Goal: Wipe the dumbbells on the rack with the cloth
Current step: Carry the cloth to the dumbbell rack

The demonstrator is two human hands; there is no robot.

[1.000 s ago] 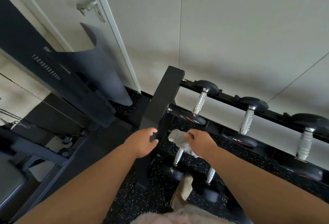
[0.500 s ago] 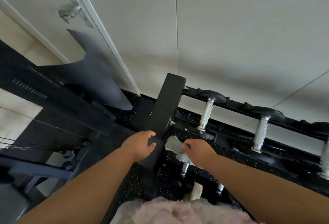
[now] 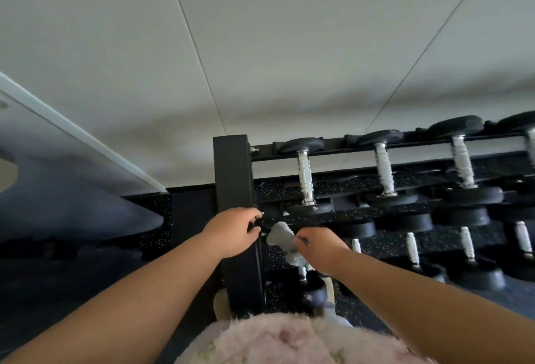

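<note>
Left hand: curled closed around the near edge of the rack's black end post, fingers wrapped onto its inner face.
Right hand: closed on the cloth, knuckles up, just right of the end post.
Cloth: pale grey, bunched; one end stuck out to the left of the right hand, the rest trailed down beneath it onto the handle of a lower-tier dumbbell; contact with the handle partly hidden by the hand.
Dumbbell rack: black, tiered, set against a pale wall; end post at the rack's left end.
Upper-tier dumbbells: black heads, knurled metal handles, lying across the rails in a row running toward the rack's right end.
Middle-tier dumbbells: same style, right of the right hand, partly blurred.
Lower-tier dumbbell: at the rack's left end, beside the end post; only part of the handle and the near head showed.
Floor: black speckled rubber.
Garment: pink, fluffy, at the lower edge of the view.
</note>
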